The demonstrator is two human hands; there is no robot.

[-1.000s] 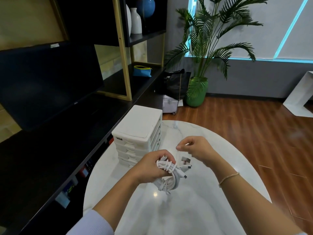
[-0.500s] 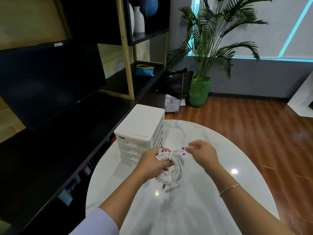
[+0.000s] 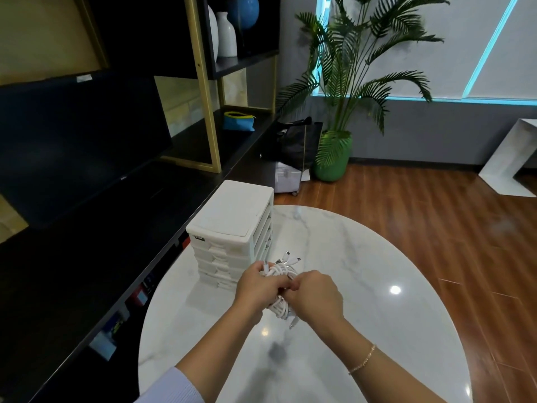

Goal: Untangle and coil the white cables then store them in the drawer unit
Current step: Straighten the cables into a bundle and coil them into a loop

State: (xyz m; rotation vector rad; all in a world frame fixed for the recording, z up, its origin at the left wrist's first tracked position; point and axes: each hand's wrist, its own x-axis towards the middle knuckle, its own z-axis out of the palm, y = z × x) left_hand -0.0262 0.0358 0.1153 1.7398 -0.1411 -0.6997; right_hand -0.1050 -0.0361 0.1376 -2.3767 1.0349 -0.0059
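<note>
White cables [image 3: 280, 270], wound into one bundle of loops, are held in the air just above the round white marble table [image 3: 363, 330], between both hands. The left hand [image 3: 255, 289] has its fingers curled around the left part of the bundle and grips it. The right hand [image 3: 315, 296] is also closed on the bundle from the right side, its knuckles touching the left hand's fingers. Several loops hang below the hands, and one plug end [image 3: 293, 323] points down toward the table. A few other connector ends [image 3: 292, 258] stand out of the top of the bundle, on the far side. On the right wrist there is a thin gold bracelet [image 3: 363, 360], and on the left arm a pale ribbed sleeve [image 3: 171, 386] shows at the bottom edge.

Just behind the hands, on the left part of the table, stands the white plastic drawer unit [image 3: 232, 228] with its drawers all pushed in. To the left of the table runs a long black shelf unit with gold frame bars [image 3: 203, 82]; a blue pouch with yellow zip [image 3: 239, 121] lies on it, and white and blue vases [image 3: 226, 34] stand higher up. Farther away, on the brown wooden floor [image 3: 436, 228], a palm plant in a green pot [image 3: 332, 158] stands beside a black bag [image 3: 296, 141]
</note>
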